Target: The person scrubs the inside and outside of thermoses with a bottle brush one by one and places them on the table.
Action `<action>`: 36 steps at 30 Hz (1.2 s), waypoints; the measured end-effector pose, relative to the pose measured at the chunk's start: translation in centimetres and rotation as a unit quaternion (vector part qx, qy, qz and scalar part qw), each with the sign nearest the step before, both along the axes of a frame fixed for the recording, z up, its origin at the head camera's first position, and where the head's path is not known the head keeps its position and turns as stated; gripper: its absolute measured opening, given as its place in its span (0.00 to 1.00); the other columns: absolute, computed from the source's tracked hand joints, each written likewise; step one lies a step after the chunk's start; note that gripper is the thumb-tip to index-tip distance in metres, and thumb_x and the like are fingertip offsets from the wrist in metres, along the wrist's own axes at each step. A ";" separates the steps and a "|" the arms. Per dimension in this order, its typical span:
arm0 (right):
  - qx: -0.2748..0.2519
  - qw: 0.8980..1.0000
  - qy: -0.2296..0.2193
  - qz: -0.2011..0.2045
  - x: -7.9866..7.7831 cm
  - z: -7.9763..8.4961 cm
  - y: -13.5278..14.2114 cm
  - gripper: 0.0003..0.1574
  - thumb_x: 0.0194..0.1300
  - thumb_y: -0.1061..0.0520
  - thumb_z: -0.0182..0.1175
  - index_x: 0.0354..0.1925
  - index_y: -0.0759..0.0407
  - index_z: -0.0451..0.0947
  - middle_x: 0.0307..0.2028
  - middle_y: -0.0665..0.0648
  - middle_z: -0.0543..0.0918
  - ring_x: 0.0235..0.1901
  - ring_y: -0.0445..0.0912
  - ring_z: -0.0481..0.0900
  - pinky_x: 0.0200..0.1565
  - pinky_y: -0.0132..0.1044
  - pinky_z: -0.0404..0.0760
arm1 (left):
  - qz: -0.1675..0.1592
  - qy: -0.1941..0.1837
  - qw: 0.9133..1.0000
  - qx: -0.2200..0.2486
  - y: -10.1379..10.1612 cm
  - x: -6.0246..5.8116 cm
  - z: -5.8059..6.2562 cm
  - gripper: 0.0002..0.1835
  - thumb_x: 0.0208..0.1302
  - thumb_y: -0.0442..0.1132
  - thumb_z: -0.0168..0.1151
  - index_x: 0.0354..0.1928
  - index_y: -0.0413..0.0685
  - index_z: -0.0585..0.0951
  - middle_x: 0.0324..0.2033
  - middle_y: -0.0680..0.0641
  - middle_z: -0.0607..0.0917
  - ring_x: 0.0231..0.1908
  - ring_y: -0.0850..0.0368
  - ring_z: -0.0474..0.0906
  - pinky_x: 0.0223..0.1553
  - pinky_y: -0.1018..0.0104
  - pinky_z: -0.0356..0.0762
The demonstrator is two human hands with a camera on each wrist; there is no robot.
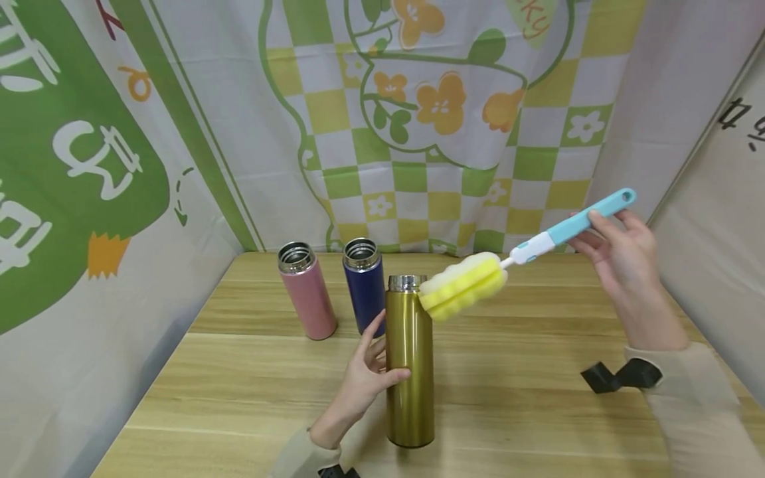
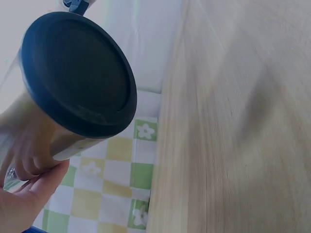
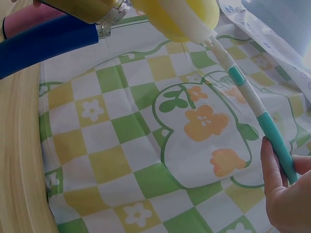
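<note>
My left hand (image 1: 366, 378) grips a tall gold thermos bottle (image 1: 410, 372), its fingers behind and its thumb across the front. The bottle is upright, without a lid, and its black base (image 2: 80, 75) shows in the left wrist view, raised off the table. In my right hand (image 1: 627, 255) is a bottle brush (image 1: 574, 229) with a turquoise and white handle, pinched between thumb and fingers. The brush's yellow and white sponge head (image 1: 466, 285) points down and left, overlapping the gold bottle's upper right side just below its steel mouth in the head view.
Behind the gold bottle stand a pink thermos bottle (image 1: 309, 295) and a dark blue thermos bottle (image 1: 363, 285), both lidless with steel rims. All are over a wooden table (image 1: 239, 392). A checkered, flower-patterned curtain (image 1: 406, 179) hangs along the table's back edge.
</note>
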State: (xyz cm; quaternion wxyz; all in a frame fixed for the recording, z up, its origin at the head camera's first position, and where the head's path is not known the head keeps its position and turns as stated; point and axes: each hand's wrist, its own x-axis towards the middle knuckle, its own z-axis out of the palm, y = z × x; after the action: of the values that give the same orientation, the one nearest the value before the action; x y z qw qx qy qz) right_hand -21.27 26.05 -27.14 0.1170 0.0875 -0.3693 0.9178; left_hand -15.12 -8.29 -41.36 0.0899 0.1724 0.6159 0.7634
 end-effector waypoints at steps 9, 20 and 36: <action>0.040 0.999 -0.009 0.006 0.1 -0.8 -0.7 0.09 0.56 0.72 0.54 0.37 0.67 0.68 0.28 0.64 0.80 0.27 0.52 0.81 0.33 0.40 0.80 | -0.004 0.026 0.999 0.020 0.1 -0.3 0.0 0.51 0.50 0.34 0.65 0.68 0.58 0.43 0.56 0.29 0.65 0.45 0.52 0.75 0.45 0.60 0.72; 0.109 0.991 0.007 0.075 1.1 -3.6 -1.6 0.09 0.61 0.73 0.47 0.40 0.67 0.66 0.28 0.62 0.81 0.31 0.51 0.82 0.36 0.41 0.78 | 0.000 0.054 0.997 0.060 0.1 -0.8 0.1 0.49 0.53 0.33 0.62 0.68 0.55 0.40 0.54 0.29 0.67 0.47 0.54 0.74 0.47 0.60 0.71; 0.220 0.967 -0.027 0.123 2.3 -6.9 -2.7 0.17 0.62 0.70 0.48 0.48 0.61 0.60 0.30 0.58 0.83 0.30 0.46 0.82 0.35 0.38 0.79 | 0.001 0.050 0.997 0.065 0.1 -1.2 0.5 0.49 0.53 0.31 0.61 0.68 0.54 0.40 0.53 0.32 0.69 0.46 0.54 0.74 0.47 0.62 0.71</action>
State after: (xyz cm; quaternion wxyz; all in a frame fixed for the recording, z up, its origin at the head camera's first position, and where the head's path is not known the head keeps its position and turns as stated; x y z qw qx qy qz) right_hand -19.01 23.31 -34.07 -0.0288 0.1313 -0.5513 0.8234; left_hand -16.34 -8.17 -40.89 0.0466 0.2149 0.5693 0.7922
